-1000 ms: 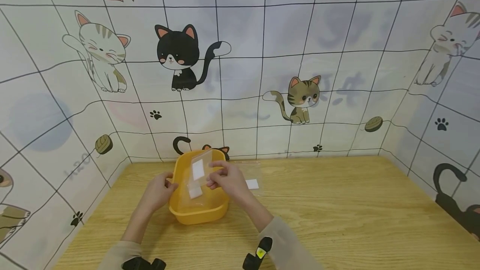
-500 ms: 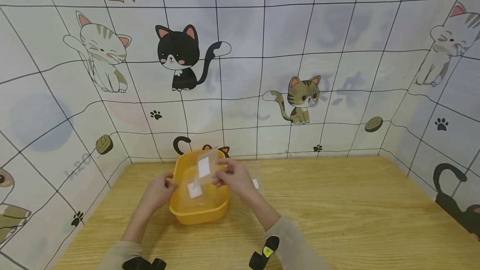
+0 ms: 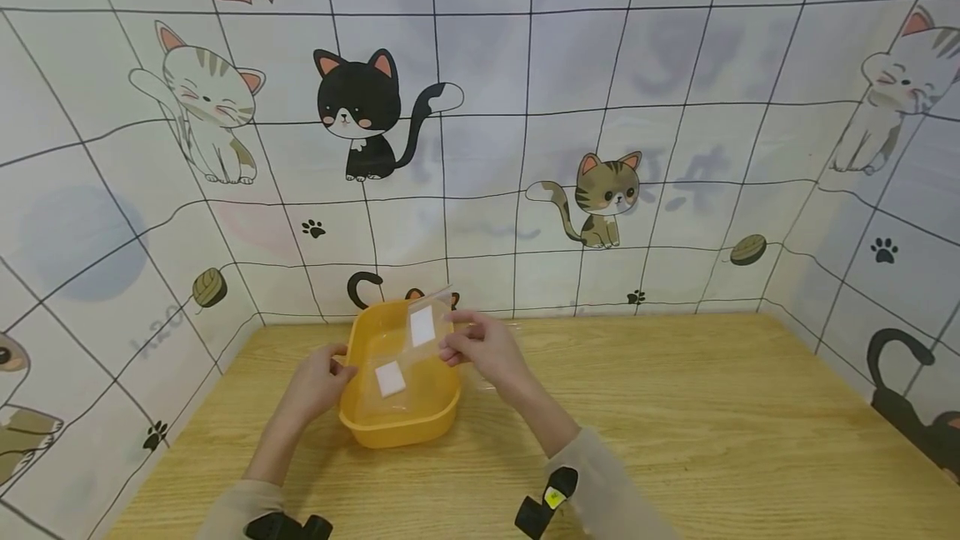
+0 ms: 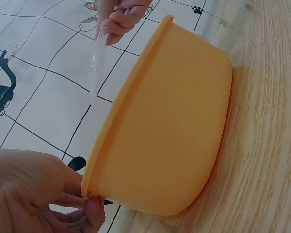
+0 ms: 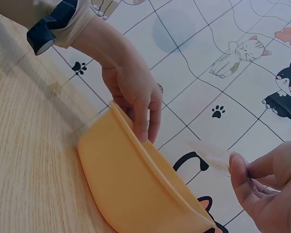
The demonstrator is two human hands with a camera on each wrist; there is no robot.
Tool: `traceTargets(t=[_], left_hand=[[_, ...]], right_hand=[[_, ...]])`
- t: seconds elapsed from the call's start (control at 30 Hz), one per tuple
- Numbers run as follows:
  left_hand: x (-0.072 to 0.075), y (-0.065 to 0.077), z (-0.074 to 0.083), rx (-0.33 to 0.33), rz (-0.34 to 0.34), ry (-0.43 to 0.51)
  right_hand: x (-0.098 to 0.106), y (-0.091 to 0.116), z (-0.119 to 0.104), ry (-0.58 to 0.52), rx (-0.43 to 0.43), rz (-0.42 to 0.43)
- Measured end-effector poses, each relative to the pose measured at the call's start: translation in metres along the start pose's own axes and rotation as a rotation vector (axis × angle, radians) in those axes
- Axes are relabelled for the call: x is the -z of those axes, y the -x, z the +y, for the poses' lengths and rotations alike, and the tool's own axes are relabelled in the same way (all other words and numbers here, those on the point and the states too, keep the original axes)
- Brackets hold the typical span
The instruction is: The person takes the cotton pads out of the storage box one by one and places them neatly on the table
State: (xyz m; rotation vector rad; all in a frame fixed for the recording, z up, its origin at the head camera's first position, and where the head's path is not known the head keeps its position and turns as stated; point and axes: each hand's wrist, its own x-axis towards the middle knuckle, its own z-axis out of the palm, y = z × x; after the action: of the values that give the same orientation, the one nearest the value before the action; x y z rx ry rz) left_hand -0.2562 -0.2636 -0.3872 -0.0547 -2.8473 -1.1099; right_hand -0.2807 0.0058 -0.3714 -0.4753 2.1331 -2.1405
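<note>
A yellow plastic basin (image 3: 401,433) stands on the table at the back left. My left hand (image 3: 318,382) grips its left rim, thumb and fingers on either side of the wall in the left wrist view. Above the basin's right side, my right hand (image 3: 491,357) pinches a clear plastic bag (image 3: 423,327) with a white rectangle on it. In the right wrist view that bag (image 5: 208,153) hangs thin and nearly see-through from the fingertips. A second clear bag with a white patch (image 3: 391,379) lies inside the basin.
Another clear bag (image 3: 483,387) lies on the wooden table (image 3: 675,423) just right of the basin, mostly hidden behind my right hand. A white cat-patterned sheet (image 3: 487,148) walls in the table at the back and sides.
My right hand has moved right, carrying the pinched bag from over the basin's middle toward its right rim. The left hand and the basin have stayed put.
</note>
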Motion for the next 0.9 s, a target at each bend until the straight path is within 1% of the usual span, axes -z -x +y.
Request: traceTargets(t=[0.17,0.43,0.7,0.9], left_hand=[[0.0,0.0,0.001,0.009,-0.005,0.003],[0.0,0.0,0.003,0.015,-0.005,0.004],[0.0,0.001,0.003,0.018,-0.004,-0.003],[0.0,0.0,0.002,0.016,-0.007,0.005]], right_hand=[[0.007,0.001,-0.002,-0.009,0.016,-0.002],[0.018,0.003,-0.006,0.001,0.013,-0.003],[0.028,0.004,-0.01,0.021,0.047,-0.019],[0.034,0.005,-0.012,0.038,0.046,0.005]])
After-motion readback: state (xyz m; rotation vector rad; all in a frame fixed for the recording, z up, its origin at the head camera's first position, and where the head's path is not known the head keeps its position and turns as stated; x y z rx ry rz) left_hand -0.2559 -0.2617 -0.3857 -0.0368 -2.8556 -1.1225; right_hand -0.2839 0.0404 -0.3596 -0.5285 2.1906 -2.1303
